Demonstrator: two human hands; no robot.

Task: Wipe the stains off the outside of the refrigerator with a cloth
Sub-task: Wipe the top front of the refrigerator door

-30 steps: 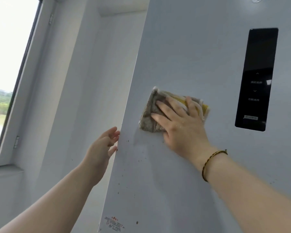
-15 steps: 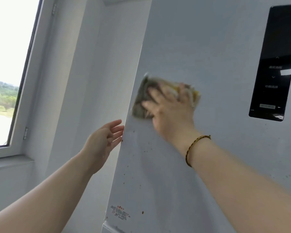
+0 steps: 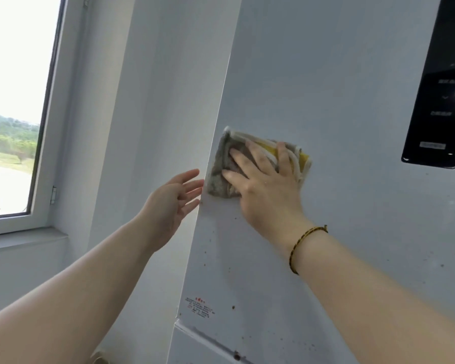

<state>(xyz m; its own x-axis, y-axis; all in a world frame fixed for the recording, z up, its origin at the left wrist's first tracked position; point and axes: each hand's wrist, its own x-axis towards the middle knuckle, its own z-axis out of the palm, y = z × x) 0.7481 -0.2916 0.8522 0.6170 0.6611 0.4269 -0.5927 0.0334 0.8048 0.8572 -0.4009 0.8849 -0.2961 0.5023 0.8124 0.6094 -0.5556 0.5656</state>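
1. Right hand (image 3: 265, 190) flat against the refrigerator (image 3: 326, 74) door, fingers spread and extended, palm pressing the cloth (image 3: 221, 179) onto the surface; no curl around it, held by pressure alone.
2. Cloth folded, grey-brown with white and yellow showing along its upper edge, mostly under the fingers, poking out above and to the left of them.
3. Left edge of the cloth right at the door's left edge.
4. Left hand (image 3: 168, 203) open, fingers loosely extended and slightly apart, holding nothing; fingertips (image 3: 195, 189) just beside the door edge, level with the lower part of the cloth. Cannot tell whether touching the edge or only near it.
5. Small brown stains (image 3: 233, 307) scattered on the door below the pressing palm, running down along the left edge; more specks further down and to the right.
6. Red-printed sticker (image 3: 199, 307) well below the cloth, near the door's bottom left corner.
7. Black control panel (image 3: 436, 101) above and to the right of the pressing hand, well apart from it.
8. Braided bracelet (image 3: 304, 245) on the right wrist.
9. Window (image 3: 13, 101) far to the left of the open hand, beyond a white wall.
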